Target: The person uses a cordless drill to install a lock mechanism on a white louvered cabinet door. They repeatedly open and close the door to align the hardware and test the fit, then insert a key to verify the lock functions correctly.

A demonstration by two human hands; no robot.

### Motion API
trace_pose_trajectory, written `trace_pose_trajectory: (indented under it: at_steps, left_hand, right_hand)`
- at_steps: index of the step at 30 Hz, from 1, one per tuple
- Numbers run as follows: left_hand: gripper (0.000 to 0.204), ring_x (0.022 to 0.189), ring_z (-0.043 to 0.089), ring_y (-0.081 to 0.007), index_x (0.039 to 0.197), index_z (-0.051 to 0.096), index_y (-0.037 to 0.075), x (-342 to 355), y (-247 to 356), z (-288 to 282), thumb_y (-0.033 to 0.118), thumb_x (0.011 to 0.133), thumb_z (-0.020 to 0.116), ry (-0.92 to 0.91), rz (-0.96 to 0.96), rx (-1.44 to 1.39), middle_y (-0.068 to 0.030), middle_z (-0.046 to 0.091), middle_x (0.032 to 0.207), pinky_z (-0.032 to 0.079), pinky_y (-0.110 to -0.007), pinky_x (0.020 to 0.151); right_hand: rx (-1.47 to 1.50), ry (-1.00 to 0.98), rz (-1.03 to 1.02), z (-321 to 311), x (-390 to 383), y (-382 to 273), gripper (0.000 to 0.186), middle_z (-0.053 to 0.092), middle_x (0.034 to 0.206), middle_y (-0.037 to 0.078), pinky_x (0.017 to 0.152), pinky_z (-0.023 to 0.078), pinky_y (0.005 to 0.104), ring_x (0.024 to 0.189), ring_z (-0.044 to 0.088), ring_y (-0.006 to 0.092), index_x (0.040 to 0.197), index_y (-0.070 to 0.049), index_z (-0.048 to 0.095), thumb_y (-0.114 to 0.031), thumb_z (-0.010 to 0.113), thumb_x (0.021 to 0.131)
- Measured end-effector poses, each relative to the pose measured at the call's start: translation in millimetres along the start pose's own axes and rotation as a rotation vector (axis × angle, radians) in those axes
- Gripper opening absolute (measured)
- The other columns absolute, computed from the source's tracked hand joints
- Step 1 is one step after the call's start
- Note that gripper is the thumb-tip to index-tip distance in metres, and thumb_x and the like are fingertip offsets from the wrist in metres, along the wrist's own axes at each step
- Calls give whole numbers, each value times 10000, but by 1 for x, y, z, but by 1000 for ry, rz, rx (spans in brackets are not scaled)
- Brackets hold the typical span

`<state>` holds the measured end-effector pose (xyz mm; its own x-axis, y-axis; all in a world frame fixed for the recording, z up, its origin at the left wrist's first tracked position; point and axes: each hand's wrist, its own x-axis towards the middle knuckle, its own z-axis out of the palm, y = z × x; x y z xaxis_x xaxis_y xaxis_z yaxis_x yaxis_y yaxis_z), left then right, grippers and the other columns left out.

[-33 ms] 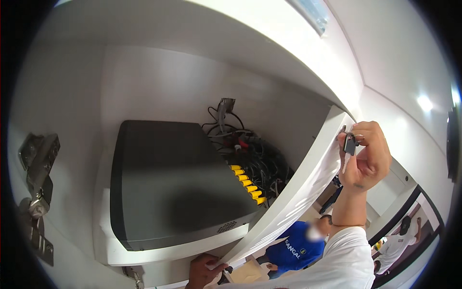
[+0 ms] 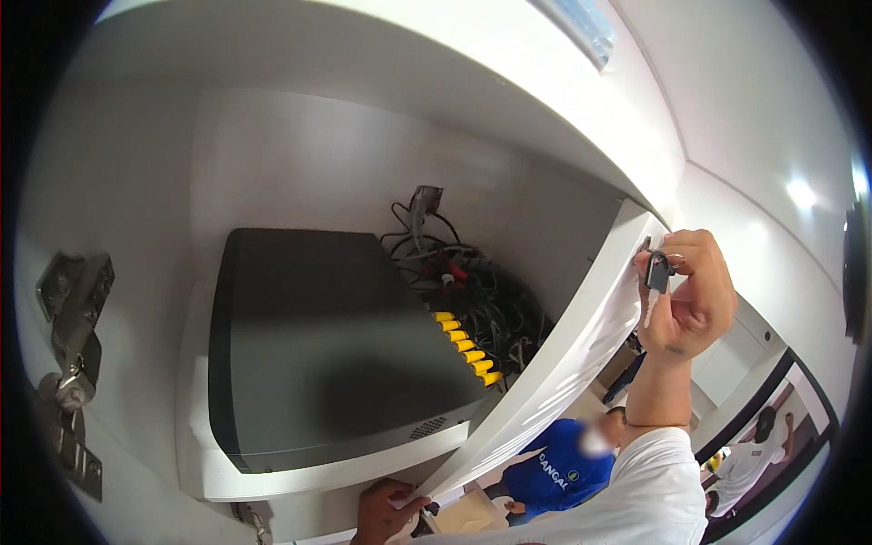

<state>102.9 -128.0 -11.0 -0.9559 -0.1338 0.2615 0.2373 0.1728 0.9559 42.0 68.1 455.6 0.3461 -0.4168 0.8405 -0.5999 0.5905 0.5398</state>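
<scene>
A white louvred cabinet door [image 2: 554,363] stands ajar across the right of the cabinet. My right hand [image 2: 695,286] is closed at the door's far upper edge, its fingers around a black-headed key [image 2: 656,272] beside a small metal fitting; whether another key sits in that fitting is hidden. My left hand [image 2: 389,510] is closed on the door's near lower edge, thumb on top. Inside the cabinet lies a dark grey box-shaped recorder [image 2: 336,354] on a white shelf [image 2: 345,480], with a row of yellow-sleeved plugs [image 2: 468,345] along its right side.
A tangle of black cables [image 2: 495,304] lies behind the plugs and runs to a wall opening [image 2: 424,200]. Metal hinges [image 2: 77,363] stick out at the left. Below the door is a person in a blue shirt [image 2: 559,468]. A mirror [image 2: 772,445] hangs at the right.
</scene>
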Motion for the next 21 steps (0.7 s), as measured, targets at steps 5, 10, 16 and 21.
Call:
trace_pose_trajectory:
  at_steps: [5,10,16,21]
  left_hand:
    - [412,844,742,-189,938,763,0,3,3,1,277,709,964,-3,-9,-36,-109,759,889,595,-319,779]
    - [405,830,744,-193,906,768,6,5,8,-2,282,692,972,-33,16,1,-109,756,873,596,-317,772]
    - [411,818,746,-204,872,764,18,7,1,-1,292,662,987,-52,51,42,-115,750,862,596,-318,769]
    - [410,802,749,-213,843,757,17,5,2,-4,287,647,994,-133,84,43,-121,749,842,605,-332,757]
  right_hand:
    - [35,25,-1,0,1,1,143,667,784,139,584,474,260,662,623,204,814,35,665,51,698,676]
    - [84,13,-5,-1,-5,3,199,679,834,157,603,502,279,698,642,219,870,43,686,69,705,674]
    - [88,34,-19,-3,-11,8,189,683,824,157,611,504,289,711,638,235,886,47,678,72,717,702]
    - [106,73,-18,-11,-14,13,174,686,814,144,707,523,360,734,627,271,896,48,665,44,713,728]
